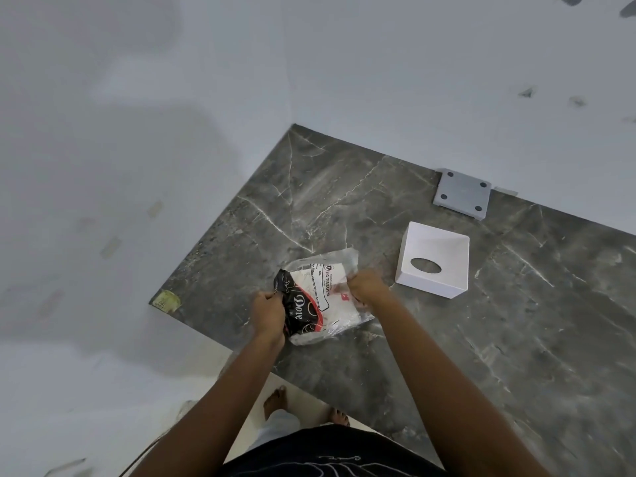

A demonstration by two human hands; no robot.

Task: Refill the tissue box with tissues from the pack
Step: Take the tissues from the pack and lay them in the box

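— So, what have the hands got from up there on the head camera?

— Both are on the clear plastic tissue pack with the black-and-red printed end (321, 299). It lies on the dark grey veined marble counter (516, 339), near its front edge. The left hand (267, 315) is clenched on the black printed end, fingers curled tight into the wrapper. The right hand (366, 287) is closed on the opposite, clear side, bunching the plastic there.

— And the tissues?

— A white stack shows through the wrapper, between the two grips.

— Where's the box?

— The white square tissue box with the oval slot (433, 259) sits just beyond the right hand, on the side away from the left one, close to the knuckles but not touching them. It looks hollow side up, with the slot in the bottom face; nothing white shows in it.

— Anything else near?

— Farther out past the box, against the pale wall, lies a flat grey square plate with four dark dots at its corners (462, 193). Well off the left grip, a yellowish sticker (167, 300) marks the counter's corner.
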